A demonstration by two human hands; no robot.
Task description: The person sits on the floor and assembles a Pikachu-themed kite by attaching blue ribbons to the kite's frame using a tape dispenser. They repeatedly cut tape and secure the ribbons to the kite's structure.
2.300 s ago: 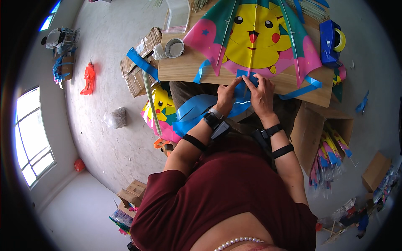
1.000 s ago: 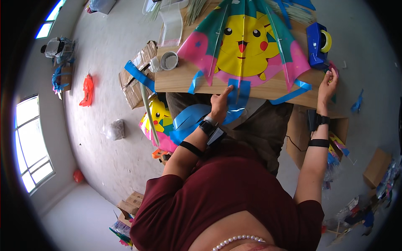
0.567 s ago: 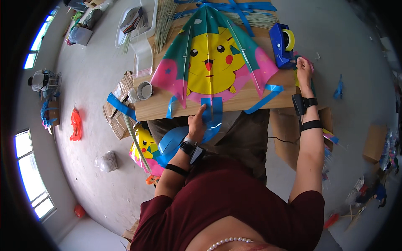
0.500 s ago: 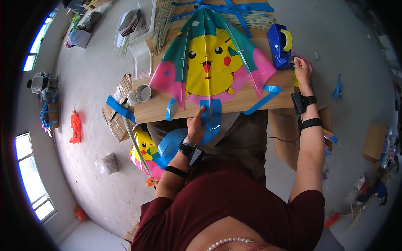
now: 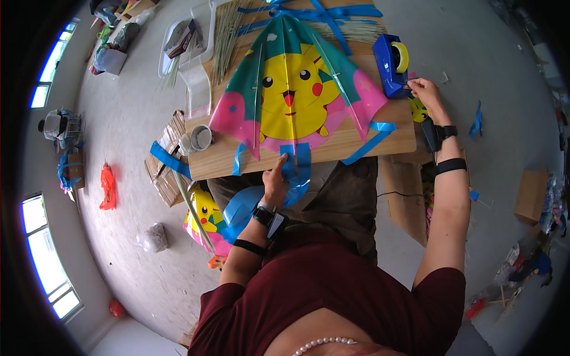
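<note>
A diamond-like kite with a yellow cartoon character on green and pink lies flat on the wooden table, thin rods along it. At its lower edge a wide blue ribbon overlaps the kite and hangs in a loop over my lap. My left hand holds that ribbon down with an outstretched index finger, its other fingers curled. Right of the kite stands a blue tape dispenser with a yellow-cored roll. At its front end my right hand is closed in a pinch on the tape end, which is barely visible.
Thin sticks and blue ribbons lie along the table's far side. A clear plastic tray sits far left. A roll of white tape is at the left edge. Below the table's right side stands a cardboard box.
My right hand has shifted slightly right and down at the dispenser, its forearm swinging outward. The left finger stays on the ribbon. The whole view has moved a little.
</note>
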